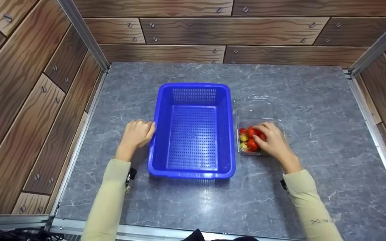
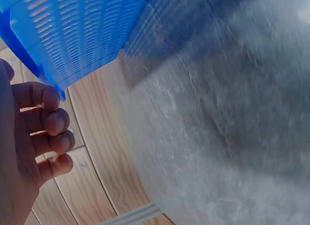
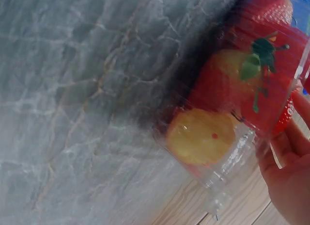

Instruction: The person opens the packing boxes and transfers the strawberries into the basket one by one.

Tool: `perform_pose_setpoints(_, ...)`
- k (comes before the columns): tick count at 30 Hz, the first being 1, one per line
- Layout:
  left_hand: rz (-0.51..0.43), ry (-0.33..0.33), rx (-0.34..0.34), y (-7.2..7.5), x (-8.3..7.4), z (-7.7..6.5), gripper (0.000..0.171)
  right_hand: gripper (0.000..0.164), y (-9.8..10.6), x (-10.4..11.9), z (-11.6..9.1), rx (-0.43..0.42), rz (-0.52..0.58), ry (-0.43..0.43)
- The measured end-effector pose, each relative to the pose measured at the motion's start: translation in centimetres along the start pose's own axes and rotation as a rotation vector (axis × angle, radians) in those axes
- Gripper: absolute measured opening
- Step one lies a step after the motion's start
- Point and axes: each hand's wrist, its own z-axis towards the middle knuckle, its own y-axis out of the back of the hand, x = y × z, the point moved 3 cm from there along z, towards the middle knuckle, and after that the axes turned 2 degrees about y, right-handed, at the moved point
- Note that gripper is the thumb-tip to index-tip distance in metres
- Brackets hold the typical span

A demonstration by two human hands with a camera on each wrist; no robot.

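Head view shows the left hand point(image 1: 137, 134) pinching the left rim of the blue basket point(image 1: 193, 140), thumb over the edge and fingers curled. The right hand point(image 1: 273, 139) dips into the clear container point(image 1: 250, 153), which stands on the grey counter point(image 1: 323, 134) just right of the basket, and grasps a red fruit point(image 1: 262, 137), with yellow-and-red pieces point(image 1: 243, 137) lying beside it near the container's left wall.
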Motion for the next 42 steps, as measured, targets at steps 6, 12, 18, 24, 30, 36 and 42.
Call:
perform_pose_setpoints(6,0.092,-0.09,-0.032,-0.3,-0.2,0.5,0.034,0.03,-0.2,-0.1,-0.1,0.046,0.024,-0.084)
perform_pose_setpoints(12,0.116,-0.081,-0.012,-0.6,-0.4,0.5,0.03,0.034,-0.2,-0.1,0.2,0.141,0.041,-0.158)
perform_pose_setpoints(18,0.11,-0.069,-0.022,-0.6,-0.4,0.6,0.032,0.04,-0.2,-0.1,0.8,0.18,0.045,-0.166)
perform_pose_setpoints(24,0.116,-0.041,-0.008,-0.7,-0.3,0.4,0.034,0.043,-0.3,0.0,1.1,0.197,0.062,-0.161)
perform_pose_setpoints(30,0.111,0.02,0.073,-0.7,-0.3,0.3,0.029,0.043,-0.3,0.2,1.0,0.202,0.064,-0.183)
perform_pose_setpoints(36,0.101,0.044,0.138,-0.7,-0.4,0.4,0.03,0.042,-0.2,0.2,1.0,0.199,0.065,-0.199)
perform_pose_setpoints(42,0.089,0.051,0.153,-0.4,-0.7,0.6,0.029,0.042,0.0,0.4,1.1,0.194,0.048,-0.215)
